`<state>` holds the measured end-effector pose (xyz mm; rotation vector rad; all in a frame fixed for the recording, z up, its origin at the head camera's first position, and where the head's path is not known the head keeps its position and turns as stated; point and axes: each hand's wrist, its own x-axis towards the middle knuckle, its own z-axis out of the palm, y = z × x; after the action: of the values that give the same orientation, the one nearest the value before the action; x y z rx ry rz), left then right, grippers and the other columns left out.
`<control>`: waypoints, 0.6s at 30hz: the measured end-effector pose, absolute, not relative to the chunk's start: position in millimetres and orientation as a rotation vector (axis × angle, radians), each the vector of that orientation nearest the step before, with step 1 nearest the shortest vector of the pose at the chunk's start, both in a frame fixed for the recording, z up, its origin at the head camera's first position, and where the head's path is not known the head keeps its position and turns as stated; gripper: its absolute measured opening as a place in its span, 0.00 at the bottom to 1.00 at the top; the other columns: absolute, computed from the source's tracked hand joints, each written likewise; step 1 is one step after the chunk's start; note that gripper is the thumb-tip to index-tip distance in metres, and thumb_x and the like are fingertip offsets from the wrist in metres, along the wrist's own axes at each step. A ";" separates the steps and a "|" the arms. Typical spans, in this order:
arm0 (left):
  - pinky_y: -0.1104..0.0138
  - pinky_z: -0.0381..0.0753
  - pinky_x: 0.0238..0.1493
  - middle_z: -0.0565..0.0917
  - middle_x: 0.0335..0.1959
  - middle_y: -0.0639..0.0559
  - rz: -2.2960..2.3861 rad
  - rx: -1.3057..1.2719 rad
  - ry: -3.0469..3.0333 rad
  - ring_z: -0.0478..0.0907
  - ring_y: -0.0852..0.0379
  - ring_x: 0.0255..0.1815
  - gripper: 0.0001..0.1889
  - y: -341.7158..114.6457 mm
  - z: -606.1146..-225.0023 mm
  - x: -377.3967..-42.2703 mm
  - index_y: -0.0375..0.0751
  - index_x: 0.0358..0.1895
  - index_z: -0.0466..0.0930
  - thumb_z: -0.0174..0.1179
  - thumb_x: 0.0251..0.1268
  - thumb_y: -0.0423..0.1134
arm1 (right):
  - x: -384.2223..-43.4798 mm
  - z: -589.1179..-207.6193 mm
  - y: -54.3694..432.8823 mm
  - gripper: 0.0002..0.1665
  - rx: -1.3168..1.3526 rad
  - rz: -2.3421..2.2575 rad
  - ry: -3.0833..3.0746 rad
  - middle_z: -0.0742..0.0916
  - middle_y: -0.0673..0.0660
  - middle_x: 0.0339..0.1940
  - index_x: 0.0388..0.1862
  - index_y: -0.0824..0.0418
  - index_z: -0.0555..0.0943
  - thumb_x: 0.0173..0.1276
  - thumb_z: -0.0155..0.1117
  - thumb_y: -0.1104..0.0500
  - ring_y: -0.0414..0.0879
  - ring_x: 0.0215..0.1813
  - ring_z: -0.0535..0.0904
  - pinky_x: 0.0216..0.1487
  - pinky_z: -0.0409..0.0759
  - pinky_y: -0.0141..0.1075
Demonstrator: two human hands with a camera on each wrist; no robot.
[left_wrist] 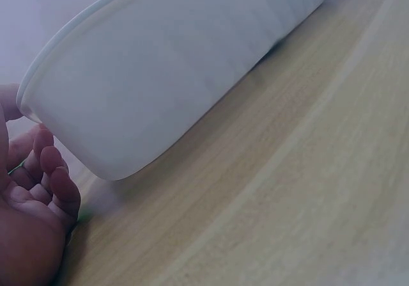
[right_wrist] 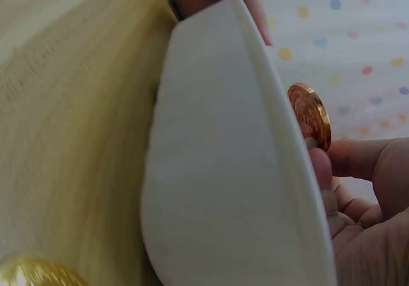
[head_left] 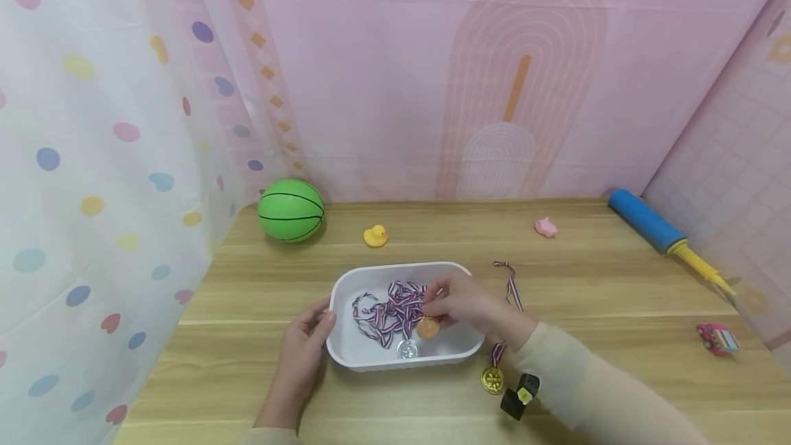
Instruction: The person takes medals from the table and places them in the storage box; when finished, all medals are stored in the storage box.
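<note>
A white plastic basin [head_left: 346, 361] sits on the wooden table. My left hand [head_left: 305, 342] grips its left rim, thumb over the edge and fingers against the outer wall [left_wrist: 147, 75]. Above the basin's right half, my right hand [head_left: 454, 302] pinches a bronze medal [head_left: 428, 327], whose edge shows in the right wrist view [right_wrist: 311, 114]. Inside the basin lie a silver medal [head_left: 408, 349] and a tangle of striped ribbons [head_left: 386, 318]. A gold medal [head_left: 492, 380] lies outside, right of the basin, its ribbon [head_left: 511, 287] partly hidden under my right forearm.
A green ball [head_left: 291, 210], a yellow rubber duck [head_left: 375, 236] and a pink pig toy [head_left: 546, 227] stand toward the back. On the right are a blue and yellow pump [head_left: 655, 225] and a small toy car [head_left: 717, 339]. Curtains border the table.
</note>
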<state>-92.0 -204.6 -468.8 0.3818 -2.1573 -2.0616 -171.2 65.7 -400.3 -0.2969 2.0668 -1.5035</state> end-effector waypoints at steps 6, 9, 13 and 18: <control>0.72 0.80 0.44 0.78 0.46 0.35 -2.065 0.386 -2.153 0.77 0.56 0.43 0.19 -204.7 -470.4 -93.0 0.33 0.61 0.73 0.56 0.70 0.36 | -166.2 -405.2 57.3 0.05 -0.385 -1.426 2.124 0.84 0.52 0.21 0.30 0.67 0.81 0.57 0.70 0.67 0.42 0.25 0.77 0.26 0.78 0.32; 0.71 0.81 0.44 0.79 0.46 0.35 -2.070 0.384 -2.152 0.77 0.55 0.43 0.19 -204.9 -470.6 -93.5 0.34 0.61 0.73 0.56 0.70 0.36 | -164.3 -407.0 54.5 0.06 -0.400 -1.435 2.112 0.84 0.53 0.22 0.31 0.67 0.81 0.57 0.70 0.67 0.42 0.26 0.77 0.27 0.77 0.31; 0.71 0.80 0.45 0.79 0.46 0.35 -2.070 0.383 -2.156 0.78 0.55 0.43 0.19 -204.4 -468.4 -92.9 0.33 0.61 0.73 0.55 0.70 0.36 | -162.6 -410.5 51.7 0.05 -0.380 -1.448 2.087 0.85 0.54 0.23 0.32 0.68 0.81 0.58 0.69 0.68 0.42 0.26 0.79 0.29 0.80 0.33; 0.72 0.80 0.45 0.78 0.46 0.35 -2.052 0.386 -2.172 0.77 0.55 0.43 0.19 -205.0 -467.5 -92.5 0.33 0.61 0.73 0.55 0.71 0.36 | -162.8 -417.4 49.6 0.05 -0.361 -1.448 2.094 0.84 0.53 0.23 0.31 0.67 0.81 0.58 0.69 0.68 0.42 0.25 0.79 0.28 0.79 0.32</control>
<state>-92.5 -205.0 -467.5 0.3859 -2.1719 -2.0521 -162.8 49.6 -417.4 -0.3605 2.0939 -1.4478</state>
